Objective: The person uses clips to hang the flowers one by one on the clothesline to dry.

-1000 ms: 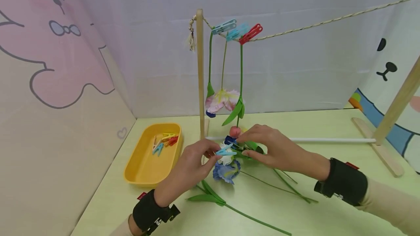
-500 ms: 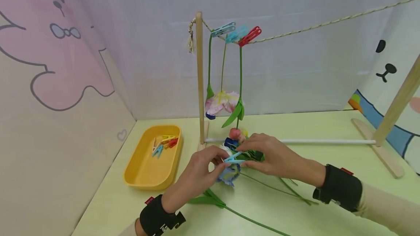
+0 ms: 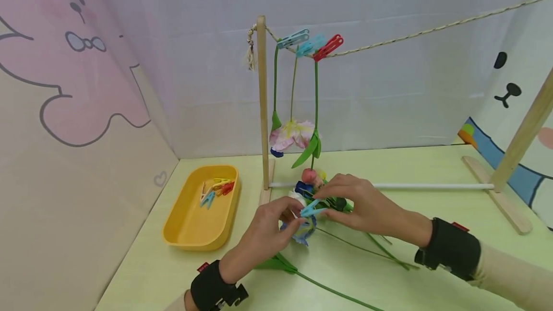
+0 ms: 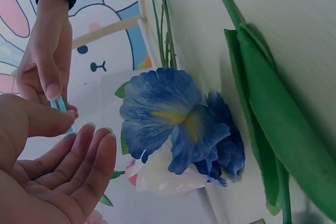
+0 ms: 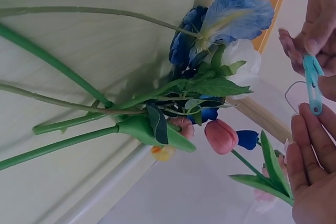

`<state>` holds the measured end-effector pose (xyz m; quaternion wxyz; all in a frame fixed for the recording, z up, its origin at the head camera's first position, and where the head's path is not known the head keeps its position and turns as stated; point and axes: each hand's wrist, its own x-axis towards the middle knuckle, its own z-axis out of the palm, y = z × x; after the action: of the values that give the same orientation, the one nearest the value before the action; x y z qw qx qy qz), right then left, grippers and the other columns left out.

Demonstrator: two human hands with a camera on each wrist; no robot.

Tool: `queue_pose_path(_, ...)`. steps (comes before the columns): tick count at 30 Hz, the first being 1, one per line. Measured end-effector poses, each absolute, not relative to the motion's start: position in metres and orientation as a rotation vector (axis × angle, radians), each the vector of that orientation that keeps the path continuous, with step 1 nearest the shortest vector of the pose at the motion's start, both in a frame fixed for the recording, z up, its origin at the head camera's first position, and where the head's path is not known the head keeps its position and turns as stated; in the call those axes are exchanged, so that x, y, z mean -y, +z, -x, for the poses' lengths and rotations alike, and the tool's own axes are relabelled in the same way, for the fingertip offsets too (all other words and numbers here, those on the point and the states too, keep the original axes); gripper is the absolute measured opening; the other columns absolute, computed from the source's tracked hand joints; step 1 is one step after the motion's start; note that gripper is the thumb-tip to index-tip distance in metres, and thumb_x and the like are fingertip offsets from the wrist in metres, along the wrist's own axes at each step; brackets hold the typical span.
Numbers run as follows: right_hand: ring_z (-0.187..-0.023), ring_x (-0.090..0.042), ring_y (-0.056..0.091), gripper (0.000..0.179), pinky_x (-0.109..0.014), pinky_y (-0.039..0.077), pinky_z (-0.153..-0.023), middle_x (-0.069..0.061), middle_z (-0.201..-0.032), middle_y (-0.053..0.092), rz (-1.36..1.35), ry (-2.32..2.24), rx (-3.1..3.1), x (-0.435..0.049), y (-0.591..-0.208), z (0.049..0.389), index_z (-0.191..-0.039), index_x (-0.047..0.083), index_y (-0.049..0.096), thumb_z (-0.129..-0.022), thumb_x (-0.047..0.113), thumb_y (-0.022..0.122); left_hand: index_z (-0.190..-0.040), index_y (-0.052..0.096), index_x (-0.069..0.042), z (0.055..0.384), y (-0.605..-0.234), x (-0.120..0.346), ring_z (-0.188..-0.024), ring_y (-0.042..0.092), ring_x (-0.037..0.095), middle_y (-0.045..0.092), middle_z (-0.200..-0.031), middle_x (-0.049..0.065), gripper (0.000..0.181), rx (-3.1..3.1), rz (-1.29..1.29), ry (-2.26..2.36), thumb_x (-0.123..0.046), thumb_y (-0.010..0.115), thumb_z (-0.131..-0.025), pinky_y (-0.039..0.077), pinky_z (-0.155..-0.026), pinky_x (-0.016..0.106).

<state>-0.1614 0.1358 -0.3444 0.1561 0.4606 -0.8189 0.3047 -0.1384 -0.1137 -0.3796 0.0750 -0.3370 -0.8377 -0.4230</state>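
A light blue clothespin (image 3: 310,209) is held between both hands above the flowers. My left hand (image 3: 276,220) pinches its left end between thumb and fingers. The thumb and fingertips of my right hand (image 3: 363,205) pinch the two handle ends at the right. In the right wrist view the clothespin (image 5: 314,85) shows side-on between the hands. Under them lies a pile of artificial flowers, with a blue iris (image 4: 163,114) and a white flower (image 5: 242,64). A green-leaved stem (image 3: 324,289) lies nearer, its bloom hidden by the left hand.
Three flowers hang upside down from a rope (image 3: 410,38), clipped by a grey-blue clothespin (image 3: 294,38), a light blue clothespin (image 3: 311,45) and a red clothespin (image 3: 328,48). Wooden posts (image 3: 262,104) carry the rope. At left, a yellow tray (image 3: 194,232) holds several clothespins.
My left hand has moved slightly right and nearer with the clothespin. My right hand has come from over the flowers to pinch the clothespin's other end.
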Motion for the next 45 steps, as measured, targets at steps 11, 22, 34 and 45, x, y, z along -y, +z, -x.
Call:
queue_pose_path(11,-0.094,-0.009,0.062,0.028,-0.037,0.056,-0.072,0.003,-0.1,0.071,-1.215,0.833,2.352,-0.153,-0.347,0.167,-0.107,0.014,0.075,-0.079,0.018,0.08,-0.097,0.069,-0.011,0.131,-0.398,0.113,-0.071,0.059,0.001,0.069,-0.085,-0.003,0.006,2.649,1.149,-1.156,-0.01,0.069,-0.091,0.055,-0.06,0.017)
queue_pose_path(22,-0.095,-0.009,0.062,0.028,-0.037,0.056,-0.072,0.004,-0.101,0.071,-1.179,0.806,2.373,-0.162,-0.356,0.167,-0.107,0.014,0.075,-0.08,0.02,0.079,-0.099,0.071,-0.014,0.116,-0.418,0.096,-0.08,0.061,0.0,0.068,-0.089,-0.009,0.009,2.632,1.531,-0.672,-0.015,0.07,-0.09,0.05,-0.069,0.009)
queue_pose_path(34,-0.095,-0.009,0.062,0.029,-0.038,0.056,-0.072,0.003,-0.101,0.071,-1.149,0.808,2.405,-0.168,-0.359,0.165,-0.107,0.014,0.075,-0.08,0.022,0.079,-0.095,0.071,-0.02,0.11,-0.434,0.095,-0.081,0.054,-0.002,0.062,-0.088,-0.012,0.009,2.67,1.671,-0.488,-0.021,0.075,-0.086,0.047,-0.069,0.009)
queue_pose_path(45,-0.094,-0.009,0.062,0.027,-0.038,0.056,-0.07,0.003,-0.1,0.071,-1.145,0.803,2.425,-0.171,-0.365,0.166,-0.106,0.014,0.075,-0.081,0.022,0.079,-0.084,0.065,-0.022,0.105,-0.437,0.095,-0.075,0.05,0.0,0.053,-0.079,-0.013,0.011,2.58,1.642,-0.253,-0.014,0.072,-0.088,0.044,-0.062,0.01)
